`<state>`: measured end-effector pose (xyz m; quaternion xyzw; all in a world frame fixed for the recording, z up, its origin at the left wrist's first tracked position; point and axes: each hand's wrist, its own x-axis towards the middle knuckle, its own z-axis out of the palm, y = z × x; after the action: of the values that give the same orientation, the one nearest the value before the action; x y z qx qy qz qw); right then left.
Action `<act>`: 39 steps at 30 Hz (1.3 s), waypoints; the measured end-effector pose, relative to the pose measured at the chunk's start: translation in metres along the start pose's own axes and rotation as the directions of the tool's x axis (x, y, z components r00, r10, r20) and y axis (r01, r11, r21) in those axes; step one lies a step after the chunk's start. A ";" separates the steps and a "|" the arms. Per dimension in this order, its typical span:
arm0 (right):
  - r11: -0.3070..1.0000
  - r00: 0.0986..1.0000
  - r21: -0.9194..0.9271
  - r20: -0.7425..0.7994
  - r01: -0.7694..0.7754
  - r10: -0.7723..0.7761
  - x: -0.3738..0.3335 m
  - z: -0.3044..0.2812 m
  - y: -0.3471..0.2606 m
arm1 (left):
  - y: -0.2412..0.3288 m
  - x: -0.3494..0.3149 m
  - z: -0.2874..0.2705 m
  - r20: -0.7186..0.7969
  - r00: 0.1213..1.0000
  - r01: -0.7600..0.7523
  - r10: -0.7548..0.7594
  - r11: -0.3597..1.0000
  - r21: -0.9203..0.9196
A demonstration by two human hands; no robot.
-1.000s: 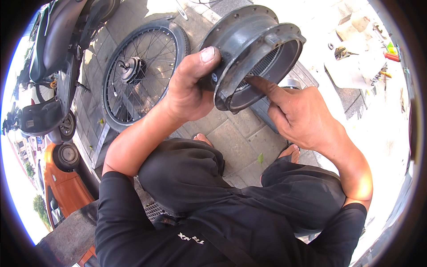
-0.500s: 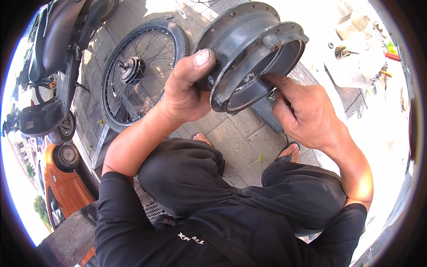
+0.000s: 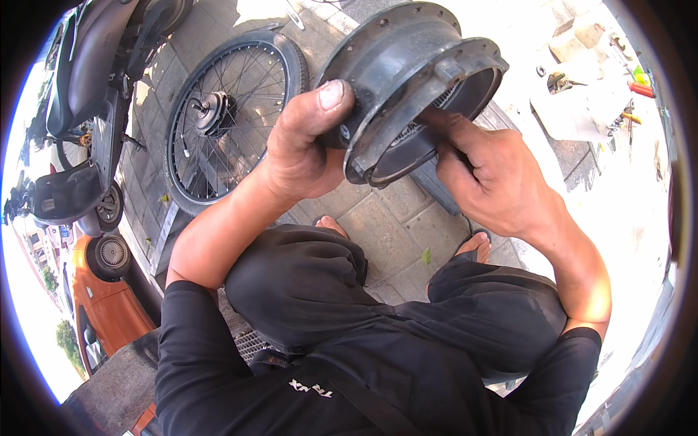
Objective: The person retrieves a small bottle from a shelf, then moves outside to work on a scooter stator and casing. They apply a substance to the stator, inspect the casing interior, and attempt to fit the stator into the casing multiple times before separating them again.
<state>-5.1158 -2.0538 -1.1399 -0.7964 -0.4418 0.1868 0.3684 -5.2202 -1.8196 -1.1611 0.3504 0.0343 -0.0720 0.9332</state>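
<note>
My left hand (image 3: 309, 142) grips a black metal wheel hub shell (image 3: 396, 54) by its side, thumb on the flange. The shell is held up tilted, its wide opening facing right and toward me. Inside, part of a toothed ring (image 3: 408, 134) shows. My right hand (image 3: 502, 178) reaches in with the index finger stretched toward that ring, the thumb apart from it at the rim and the other fingers curled. Its fingertip is hidden within the shell, and I see nothing held in this hand.
A spoked wheel with a hub motor (image 3: 214, 112) lies on the paving to the left. Beyond it stands a dark scooter (image 3: 91, 80), with an orange car (image 3: 109, 294) at lower left. Tools and a pale container (image 3: 574, 109) lie in bright sun at right. A bare foot (image 3: 476, 247) shows below the shell.
My right hand has moved slightly left and its index finger reaches deeper into the hub shell, covering more of the toothed ring. My left hand keeps its grip; the shell has shifted slightly.
</note>
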 end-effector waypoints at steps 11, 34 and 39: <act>0.999 0.998 -0.031 0.062 -0.019 0.021 -0.001 -0.005 0.000 | 0.001 -0.001 0.002 -0.046 0.999 0.014 -0.010 0.997 0.074; 0.980 0.994 -0.198 0.103 0.039 -0.018 0.002 -0.004 -0.009 | -0.002 0.000 0.001 0.011 1.000 0.010 -0.010 1.000 0.004; 0.981 0.993 -0.178 0.100 0.079 -0.062 0.001 -0.006 -0.006 | -0.003 0.002 -0.004 0.158 0.987 0.010 0.033 0.964 -0.265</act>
<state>-5.1146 -2.0533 -1.1312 -0.8009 -0.5017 0.1696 0.2794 -5.2191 -1.8194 -1.1663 0.2157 -0.0337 -0.0892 0.9718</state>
